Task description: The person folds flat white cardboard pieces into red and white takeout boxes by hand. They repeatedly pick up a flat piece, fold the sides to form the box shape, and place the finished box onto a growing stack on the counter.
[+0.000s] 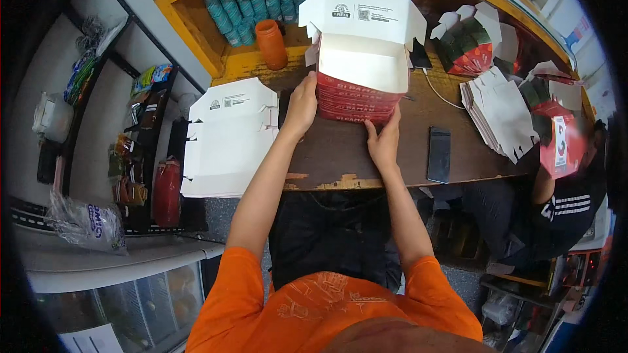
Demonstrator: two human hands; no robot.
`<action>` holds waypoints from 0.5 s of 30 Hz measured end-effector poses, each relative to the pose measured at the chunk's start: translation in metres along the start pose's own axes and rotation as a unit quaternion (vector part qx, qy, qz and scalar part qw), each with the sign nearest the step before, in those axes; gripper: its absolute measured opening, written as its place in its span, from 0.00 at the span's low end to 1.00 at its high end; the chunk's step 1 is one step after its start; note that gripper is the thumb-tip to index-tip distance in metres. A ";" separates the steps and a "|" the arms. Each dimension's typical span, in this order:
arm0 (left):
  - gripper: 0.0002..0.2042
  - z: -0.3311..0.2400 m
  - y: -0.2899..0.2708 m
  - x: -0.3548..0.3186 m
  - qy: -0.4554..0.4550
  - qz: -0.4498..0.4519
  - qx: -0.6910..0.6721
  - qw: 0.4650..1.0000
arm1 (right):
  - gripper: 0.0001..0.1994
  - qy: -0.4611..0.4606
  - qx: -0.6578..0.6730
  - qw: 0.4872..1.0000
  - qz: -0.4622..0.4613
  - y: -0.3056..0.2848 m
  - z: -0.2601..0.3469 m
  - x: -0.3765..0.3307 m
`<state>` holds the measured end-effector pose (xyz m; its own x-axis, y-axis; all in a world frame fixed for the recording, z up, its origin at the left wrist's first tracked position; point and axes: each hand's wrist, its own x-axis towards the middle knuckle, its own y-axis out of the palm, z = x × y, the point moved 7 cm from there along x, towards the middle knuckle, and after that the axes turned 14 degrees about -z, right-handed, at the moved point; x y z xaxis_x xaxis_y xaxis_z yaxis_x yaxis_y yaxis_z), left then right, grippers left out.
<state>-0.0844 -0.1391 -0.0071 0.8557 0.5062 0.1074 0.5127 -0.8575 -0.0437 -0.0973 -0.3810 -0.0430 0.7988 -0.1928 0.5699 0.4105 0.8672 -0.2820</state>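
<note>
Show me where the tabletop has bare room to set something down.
Bare tabletop shows between the left hand and right hand, nearer than the box stack, and between the right hand and phone. Crowded: left end, under flat cartons; right end, with fanned cartons and folded boxes.

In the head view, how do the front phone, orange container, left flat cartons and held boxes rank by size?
As they look, largest first:
1. Held boxes, lid included
2. Left flat cartons
3. Orange container and front phone: too alike to rank
</note>
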 end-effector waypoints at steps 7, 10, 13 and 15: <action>0.33 -0.006 -0.019 -0.002 0.006 0.035 0.078 0.996 | 0.41 0.059 0.042 0.997 0.022 0.009 -0.012 0.001; 0.35 -0.038 -0.054 -0.031 0.059 0.089 0.217 0.970 | 0.41 0.077 0.021 0.997 0.003 -0.002 -0.029 -0.001; 0.45 -0.018 -0.138 -0.053 0.157 0.178 0.452 0.860 | 0.41 0.090 0.025 0.996 -0.012 -0.011 -0.036 -0.014; 0.56 0.006 -0.198 -0.068 0.117 0.249 0.526 0.805 | 0.41 0.112 0.037 0.993 -0.009 -0.017 -0.036 -0.021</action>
<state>-0.2433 -0.0033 -0.0121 0.9999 -0.0125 -0.0054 -0.0092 -0.3329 -0.9429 -0.1057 -0.4080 -0.0781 0.8729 -0.2981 0.3862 0.3984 0.8925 -0.2115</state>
